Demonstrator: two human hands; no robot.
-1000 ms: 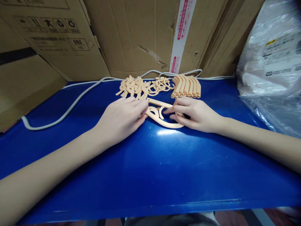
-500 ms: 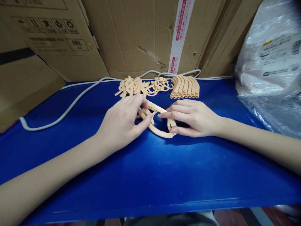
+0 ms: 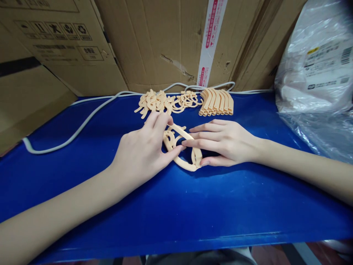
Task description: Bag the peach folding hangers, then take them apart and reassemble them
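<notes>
Both my hands hold one peach plastic frame piece (image 3: 184,164), a curved outline with small curled parts inside, just above the blue table (image 3: 176,206). My left hand (image 3: 143,151) pinches its left end between thumb and fingers. My right hand (image 3: 224,141) grips its right end, fingers stretched over the top and thumb under. Behind them lie a loose heap of small peach curled pieces (image 3: 162,102) and a neat row of peach curved strips (image 3: 217,102).
A white cable (image 3: 82,125) runs along the back and left of the table. Cardboard boxes (image 3: 154,40) stand against the far edge. A crinkled plastic bag with labels (image 3: 317,73) fills the right side. The table's front edge is near me.
The frame piece has been drawn toward me and tilted up off the table, and both hands have shifted their grip on it. The heaps behind have not moved.
</notes>
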